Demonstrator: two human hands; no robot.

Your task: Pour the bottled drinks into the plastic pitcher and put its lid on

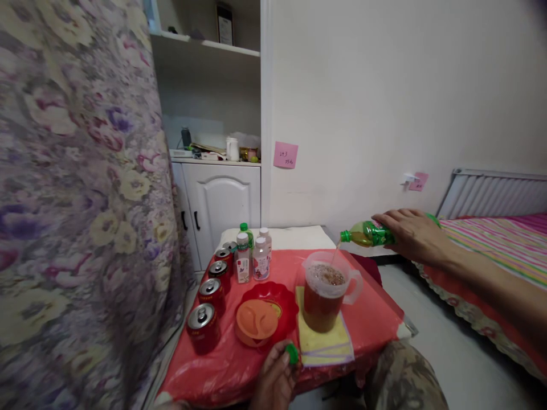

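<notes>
My right hand (404, 230) grips a green-labelled plastic bottle (368, 234), tilted on its side with its mouth to the left. A thin stream runs from it down into a clear plastic pitcher (323, 302), which holds brown, foamy liquid. The pitcher stands on a folded yellow cloth (327, 345), its handle pointing right. Low at the table's front edge, my left hand (276, 376) pinches a green bottle cap (292, 353). Just beyond that hand lies a red scalloped plate (287, 302) with an orange divided bowl (257, 320) on it.
Several red cans (203, 328) line the left side of the red-covered table (376, 307). Behind the plate stand small white-capped bottles (261, 259) and a green-capped bottle (244, 229). A floral curtain (77, 199) hangs at left; a bed (496, 245) is at right.
</notes>
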